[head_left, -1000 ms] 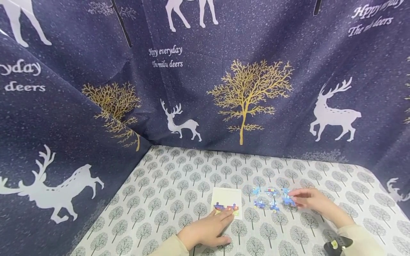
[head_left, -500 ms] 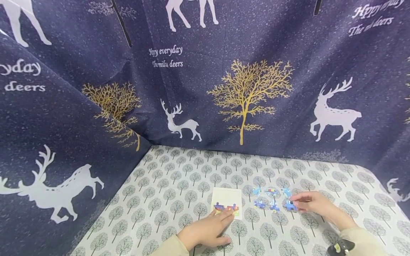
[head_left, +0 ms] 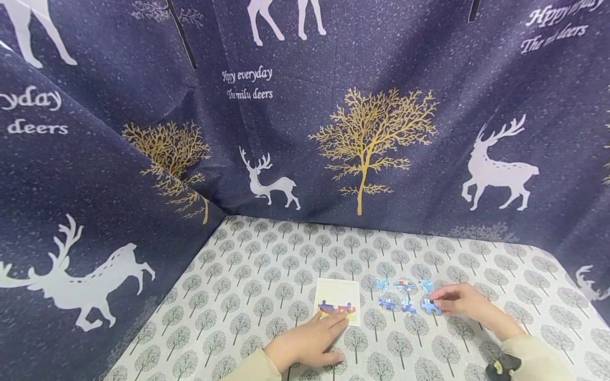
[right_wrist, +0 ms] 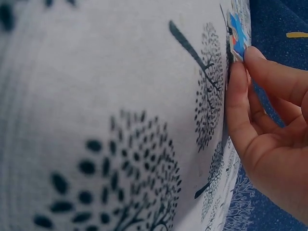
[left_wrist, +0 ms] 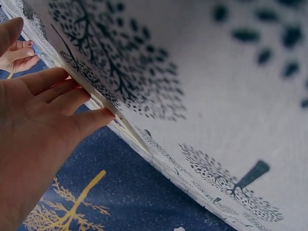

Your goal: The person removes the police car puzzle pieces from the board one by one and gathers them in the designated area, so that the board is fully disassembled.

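In the head view, my left hand [head_left: 312,338] rests with straight fingers on the lower part of a cream puzzle board [head_left: 337,291]. Two purple and red puzzle pieces, one of them the left piece [head_left: 326,307], show on the board above the fingertips; what lies beneath the fingers is hidden. To the right, my right hand [head_left: 464,302] pinches the edge of a blue puzzle piece [head_left: 429,306] between thumb and index finger. The right wrist view has this hand [right_wrist: 269,110] at the end of a blue piece [right_wrist: 237,36] close to the cloth.
Several loose blue pieces lie in two rows between board and right hand, among them a multicoloured piece [head_left: 403,284] and a lower-left piece [head_left: 386,304]. The tablecloth [head_left: 267,275] has printed trees. A dark deer-print curtain [head_left: 295,127] stands behind and on the left.
My right hand has shifted slightly toward me and right, and the blue piece at its fingertips has moved a little nearer and turned. The left hand stays in place on the board.
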Motion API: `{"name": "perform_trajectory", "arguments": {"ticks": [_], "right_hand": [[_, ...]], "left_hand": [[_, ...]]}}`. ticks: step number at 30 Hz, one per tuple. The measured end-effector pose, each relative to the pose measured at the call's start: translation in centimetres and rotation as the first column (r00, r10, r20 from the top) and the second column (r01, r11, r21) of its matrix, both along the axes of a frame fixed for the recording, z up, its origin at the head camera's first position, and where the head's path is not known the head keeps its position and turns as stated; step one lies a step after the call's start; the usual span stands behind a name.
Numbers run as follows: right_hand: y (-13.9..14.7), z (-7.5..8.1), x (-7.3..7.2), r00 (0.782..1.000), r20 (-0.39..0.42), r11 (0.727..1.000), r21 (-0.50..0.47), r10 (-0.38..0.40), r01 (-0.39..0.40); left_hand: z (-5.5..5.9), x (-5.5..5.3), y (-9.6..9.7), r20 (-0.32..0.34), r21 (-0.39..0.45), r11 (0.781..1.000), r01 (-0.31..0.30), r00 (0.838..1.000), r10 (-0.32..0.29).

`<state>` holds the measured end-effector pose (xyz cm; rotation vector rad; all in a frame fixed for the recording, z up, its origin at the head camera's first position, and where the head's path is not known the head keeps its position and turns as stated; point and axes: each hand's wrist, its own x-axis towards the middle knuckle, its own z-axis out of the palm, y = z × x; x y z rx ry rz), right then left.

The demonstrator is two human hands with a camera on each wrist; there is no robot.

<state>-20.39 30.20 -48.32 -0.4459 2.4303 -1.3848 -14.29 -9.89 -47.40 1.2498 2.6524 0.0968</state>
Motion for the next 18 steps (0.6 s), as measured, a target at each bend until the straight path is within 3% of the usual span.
{"name": "perform_trajectory", "arguments": {"ticks": [18], "right_hand": [[-0.31, -0.45, 0.04, 0.996, -0.007, 0.996, 0.026, -0.087, 0.087]], "left_hand": [[-0.15, -0.02, 0.03, -0.009, -0.004, 1.0, 0.002, 1.0, -0.002]]}}
